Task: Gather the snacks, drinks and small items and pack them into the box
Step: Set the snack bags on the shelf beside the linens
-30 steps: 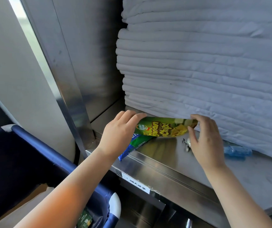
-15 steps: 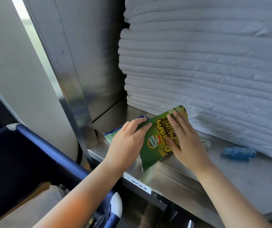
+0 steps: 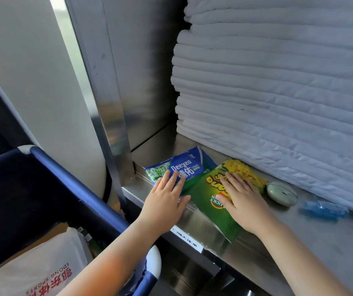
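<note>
Gathering is under way: the left hand (image 3: pixel 167 201) lies flat, fingers straight, on the blue pack (image 3: pixel 190 167), and the right hand (image 3: pixel 241 199) lies likewise on the chips bag (image 3: pixel 211 212), both just before the linen stack (image 3: pixel 278 82). Neither is gripped yet. Next, I judge, each hand must curl round its packet and carry it down-left of the stack to the box (image 3: pixel 49 233). A mouse (image 3: pixel 281 193) and bottle (image 3: pixel 324 208) wait at the stack's foot.
</note>
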Tool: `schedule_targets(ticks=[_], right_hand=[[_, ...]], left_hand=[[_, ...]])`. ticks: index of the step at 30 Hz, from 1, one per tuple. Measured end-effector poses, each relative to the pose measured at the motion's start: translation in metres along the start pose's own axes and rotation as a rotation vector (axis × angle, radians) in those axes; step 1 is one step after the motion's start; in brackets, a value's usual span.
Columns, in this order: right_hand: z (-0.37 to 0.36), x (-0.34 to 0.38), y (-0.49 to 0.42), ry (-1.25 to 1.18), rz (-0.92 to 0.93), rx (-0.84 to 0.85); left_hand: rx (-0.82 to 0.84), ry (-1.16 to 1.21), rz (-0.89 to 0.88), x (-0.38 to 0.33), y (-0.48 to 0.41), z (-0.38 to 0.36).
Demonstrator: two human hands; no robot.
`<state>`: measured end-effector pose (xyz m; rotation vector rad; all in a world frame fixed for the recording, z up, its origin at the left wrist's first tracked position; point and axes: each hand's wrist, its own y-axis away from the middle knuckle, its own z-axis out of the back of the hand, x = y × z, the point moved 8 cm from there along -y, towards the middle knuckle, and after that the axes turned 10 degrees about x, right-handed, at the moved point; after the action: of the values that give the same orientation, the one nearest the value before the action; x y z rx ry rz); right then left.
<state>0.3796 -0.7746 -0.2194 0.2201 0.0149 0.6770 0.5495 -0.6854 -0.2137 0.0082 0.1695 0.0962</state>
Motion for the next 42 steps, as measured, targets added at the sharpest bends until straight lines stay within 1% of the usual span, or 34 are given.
schedule_targets(ticks=[3, 6, 9, 12, 15, 17, 20, 22, 24, 27, 30, 32, 38, 42], right_hand=[[0.007, 0.004, -0.007, -0.058, -0.001, -0.005], [0.013, 0.014, -0.014, -0.100, 0.048, -0.008], [0.009, 0.021, -0.022, -0.047, 0.053, 0.076], [0.007, 0.020, -0.024, 0.009, 0.046, 0.121], [0.005, 0.019, -0.023, 0.015, 0.050, 0.137], [0.011, 0.023, -0.026, -0.016, 0.065, 0.092], [0.032, 0.043, -0.039, -0.101, 0.176, -0.035], [0.045, 0.060, -0.055, -0.176, 0.282, -0.069], [0.054, 0.075, -0.077, -0.217, 0.372, -0.060], [0.060, 0.097, -0.113, -0.118, 0.480, -0.033], [0.048, 0.115, -0.143, -0.088, 0.543, 0.070], [0.036, 0.121, -0.157, -0.089, 0.543, 0.121], [0.038, 0.109, -0.191, -0.208, 0.480, 0.124], [0.042, 0.104, -0.207, -0.215, 0.471, 0.104]], left_hand=[[0.034, -0.049, -0.002, 0.007, -0.007, -0.004], [0.032, -0.035, 0.017, 0.015, -0.014, -0.003], [0.018, -0.030, 0.050, 0.024, -0.019, -0.002], [0.025, -0.022, 0.094, 0.037, -0.029, 0.001], [0.053, -0.024, 0.160, 0.051, -0.042, 0.003], [0.044, -0.031, 0.202, 0.054, -0.049, 0.004], [0.002, -0.016, 0.227, 0.050, -0.056, 0.006], [-0.006, 0.031, 0.209, 0.052, -0.058, 0.004], [-0.022, 0.067, 0.201, 0.059, -0.055, 0.003], [-0.069, 0.018, 0.206, 0.067, -0.048, 0.003], [-0.077, 0.013, 0.198, 0.068, -0.046, 0.002], [-0.096, 0.002, 0.198, 0.067, -0.046, 0.004], [-0.123, 0.012, 0.198, 0.066, -0.045, 0.005], [-0.133, 0.031, 0.192, 0.066, -0.045, 0.006]])
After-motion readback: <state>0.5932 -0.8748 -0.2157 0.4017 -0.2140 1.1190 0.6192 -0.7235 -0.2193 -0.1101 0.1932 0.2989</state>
